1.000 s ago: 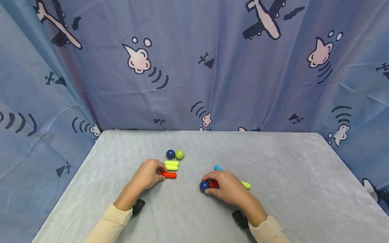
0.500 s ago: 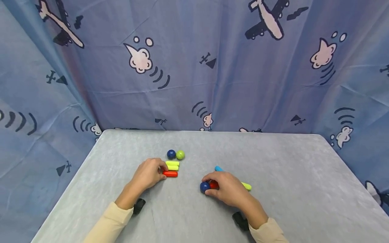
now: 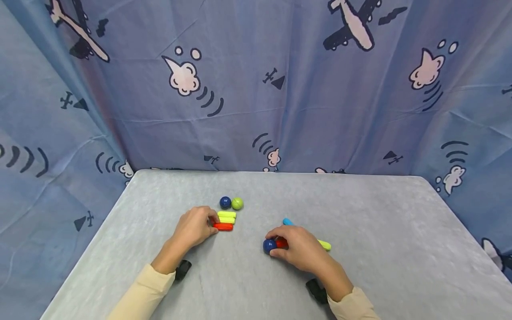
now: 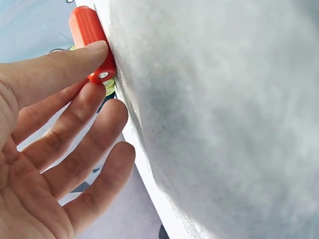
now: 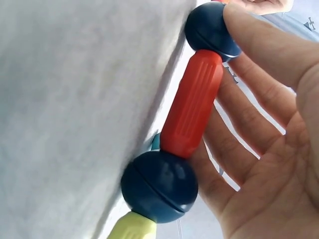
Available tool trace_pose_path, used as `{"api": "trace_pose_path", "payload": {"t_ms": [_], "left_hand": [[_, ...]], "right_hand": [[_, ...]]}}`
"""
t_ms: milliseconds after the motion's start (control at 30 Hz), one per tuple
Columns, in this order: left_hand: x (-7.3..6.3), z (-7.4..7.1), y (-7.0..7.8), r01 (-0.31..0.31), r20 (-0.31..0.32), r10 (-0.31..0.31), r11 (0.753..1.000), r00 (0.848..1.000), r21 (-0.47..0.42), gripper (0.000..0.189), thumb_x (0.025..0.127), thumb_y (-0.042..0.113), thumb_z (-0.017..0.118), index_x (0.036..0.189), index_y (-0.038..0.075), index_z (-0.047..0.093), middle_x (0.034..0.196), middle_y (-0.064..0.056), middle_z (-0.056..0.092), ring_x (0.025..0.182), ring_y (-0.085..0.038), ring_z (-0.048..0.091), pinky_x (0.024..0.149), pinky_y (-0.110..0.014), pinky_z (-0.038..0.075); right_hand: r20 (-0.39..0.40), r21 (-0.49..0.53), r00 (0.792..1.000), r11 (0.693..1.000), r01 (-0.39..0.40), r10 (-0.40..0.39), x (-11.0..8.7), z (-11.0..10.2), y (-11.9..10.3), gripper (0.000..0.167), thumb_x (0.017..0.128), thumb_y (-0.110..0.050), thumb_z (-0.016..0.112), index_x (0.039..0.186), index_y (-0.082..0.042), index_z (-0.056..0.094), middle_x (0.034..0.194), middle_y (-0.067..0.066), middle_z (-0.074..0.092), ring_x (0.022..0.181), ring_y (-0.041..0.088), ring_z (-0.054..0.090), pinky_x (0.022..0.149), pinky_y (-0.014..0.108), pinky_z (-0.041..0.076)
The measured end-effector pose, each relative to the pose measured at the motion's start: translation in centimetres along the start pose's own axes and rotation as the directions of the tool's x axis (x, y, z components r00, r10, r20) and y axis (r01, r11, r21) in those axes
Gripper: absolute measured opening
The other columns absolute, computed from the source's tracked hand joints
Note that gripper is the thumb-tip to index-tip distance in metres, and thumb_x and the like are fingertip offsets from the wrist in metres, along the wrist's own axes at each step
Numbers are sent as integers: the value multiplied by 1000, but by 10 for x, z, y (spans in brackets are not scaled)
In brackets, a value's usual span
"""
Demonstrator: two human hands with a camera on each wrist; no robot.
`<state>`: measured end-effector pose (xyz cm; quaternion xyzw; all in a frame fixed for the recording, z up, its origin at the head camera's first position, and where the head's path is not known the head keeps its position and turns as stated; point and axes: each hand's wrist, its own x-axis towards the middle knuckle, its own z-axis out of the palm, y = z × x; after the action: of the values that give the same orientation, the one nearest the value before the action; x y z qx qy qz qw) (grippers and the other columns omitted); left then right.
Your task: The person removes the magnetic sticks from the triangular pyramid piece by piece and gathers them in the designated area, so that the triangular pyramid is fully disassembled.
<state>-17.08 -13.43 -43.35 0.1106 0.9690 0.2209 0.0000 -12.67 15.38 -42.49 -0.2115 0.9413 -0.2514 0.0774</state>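
My left hand (image 3: 194,226) pinches a red magnetic rod (image 3: 225,226) between thumb and fingertips. In the left wrist view a metal tip shows at the rod's near end. Just beyond it lie two yellow-green rods (image 3: 227,217), side by side and parallel to it. My right hand (image 3: 300,246) holds a dark blue ball (image 3: 269,246) with thumb and fingers. Seen from the right wrist, that ball is joined to another red rod (image 5: 192,104), then a second blue ball (image 5: 159,186) and a yellow-green rod (image 5: 133,228). A light blue rod (image 3: 287,221) sticks out behind this hand, mostly hidden.
Another dark blue ball (image 3: 225,202) and a lime green ball (image 3: 237,203) sit together behind the yellow-green rods. The pale cloth-covered table (image 3: 380,222) meets a blue airplane-print curtain (image 3: 240,89) at its back edge.
My left hand has slid the red rod a little away from me, up close to the yellow-green rods. The right hand and its joined pieces stay about where they were.
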Motion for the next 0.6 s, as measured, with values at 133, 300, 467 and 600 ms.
{"api": "trace_pose_path", "payload": {"t_ms": [133, 300, 467, 600], "left_hand": [[1, 0, 0, -7, 0, 7, 1000, 1000, 7, 19, 71, 11, 88, 82, 16, 74, 81, 4, 67, 67, -11, 54, 59, -29, 43], [2, -2, 1, -6, 1, 6, 1000, 1000, 11, 19, 72, 11, 88, 83, 17, 74, 83, 4, 68, 67, -12, 55, 60, -29, 44], [1, -2, 1, 2, 6, -2, 1000, 1000, 8, 19, 72, 11, 88, 84, 16, 74, 85, 3, 69, 68, -12, 56, 61, -30, 45], [1, -1, 1, 4, 9, -5, 1000, 1000, 6, 19, 72, 11, 88, 84, 16, 74, 84, 3, 68, 68, -12, 55, 60, -30, 44]], "right_hand": [[-8, -4, 1000, 1000, 1, -1, 0, 0, 0, 34, 80, -25, 83, 112, -21, 73, 112, -6, 73, 111, 18, 66, 101, 44, 50], [-4, -4, 1000, 1000, -4, 4, 1, 0, -1, 34, 81, -25, 83, 113, -21, 73, 113, -6, 73, 113, 19, 66, 101, 44, 50], [6, 6, 1000, 1000, -6, 6, 1, -2, -2, 35, 81, -24, 83, 114, -21, 73, 113, -6, 73, 113, 18, 65, 102, 44, 50], [1, 22, 1000, 1000, 3, -3, -1, -4, 1, 34, 80, -21, 83, 113, -20, 73, 110, -7, 73, 103, 13, 67, 93, 39, 54]]}}
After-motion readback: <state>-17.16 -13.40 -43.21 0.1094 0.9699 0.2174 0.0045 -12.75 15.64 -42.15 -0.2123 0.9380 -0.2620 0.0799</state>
